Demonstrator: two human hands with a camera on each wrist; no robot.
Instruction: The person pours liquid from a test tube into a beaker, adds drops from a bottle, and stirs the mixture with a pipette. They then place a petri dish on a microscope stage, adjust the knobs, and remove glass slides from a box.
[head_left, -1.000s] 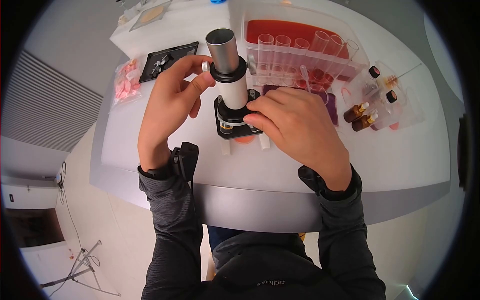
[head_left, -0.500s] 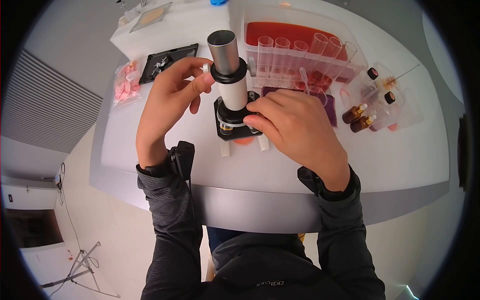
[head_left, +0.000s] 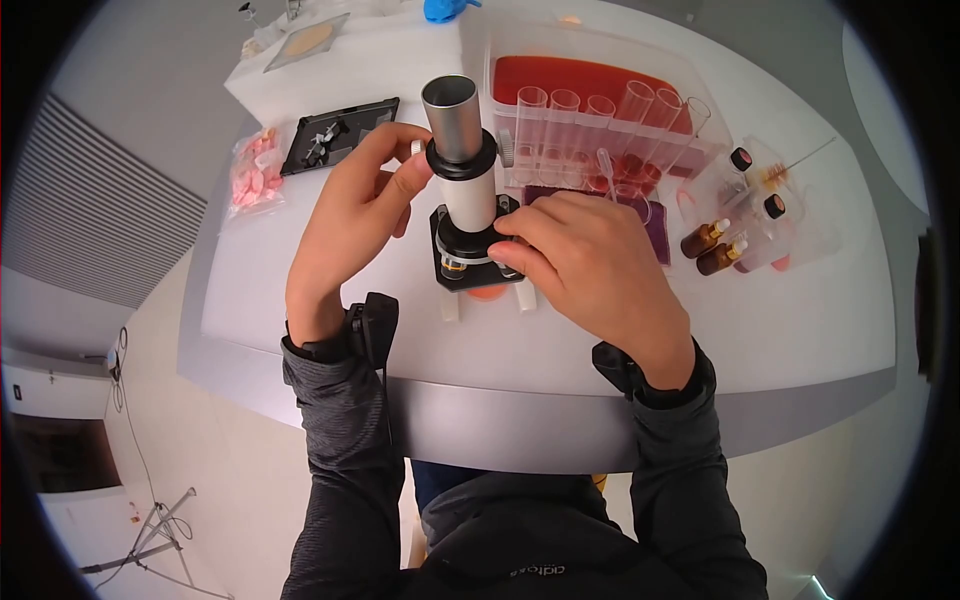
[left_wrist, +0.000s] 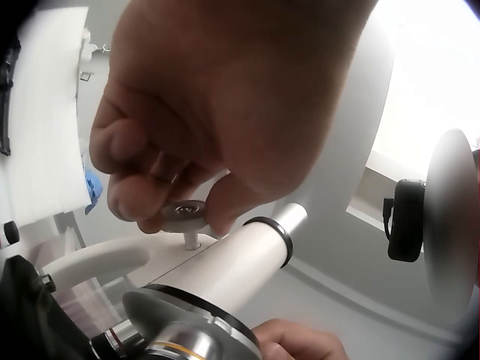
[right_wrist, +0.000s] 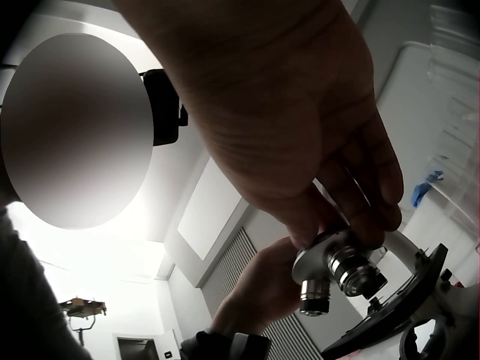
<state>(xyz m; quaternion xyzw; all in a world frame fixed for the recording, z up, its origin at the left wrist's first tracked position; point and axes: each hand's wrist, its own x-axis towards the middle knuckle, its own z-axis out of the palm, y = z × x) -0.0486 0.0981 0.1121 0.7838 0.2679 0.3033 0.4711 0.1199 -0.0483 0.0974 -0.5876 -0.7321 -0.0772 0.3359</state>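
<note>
While the left hand [head_left: 350, 210] pinches the focus knob [head_left: 417, 147] and the right hand [head_left: 598, 262] grips the revolving nosepiece [head_left: 462, 242] of the compound microscope [head_left: 468, 203] on the table [head_left: 245, 285], over-lowering could drive an objective [head_left: 453, 268] into the stage [head_left: 490, 279].

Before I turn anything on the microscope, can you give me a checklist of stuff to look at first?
1. Microscope standing on the table: ok, its feet rest on the top.
2. Left grip on the focus knob: ok, thumb and finger pinch it.
3. Right grip on the lens turret: ok, thumb and fingers hold its rim.
4. Slide on the stage: cannot tell, the middle is hidden.
5. Lens clicked into place: cannot tell, the pictures don't show a click.
6. Brown bottles closed: ok, both have dropper tops on.
</note>
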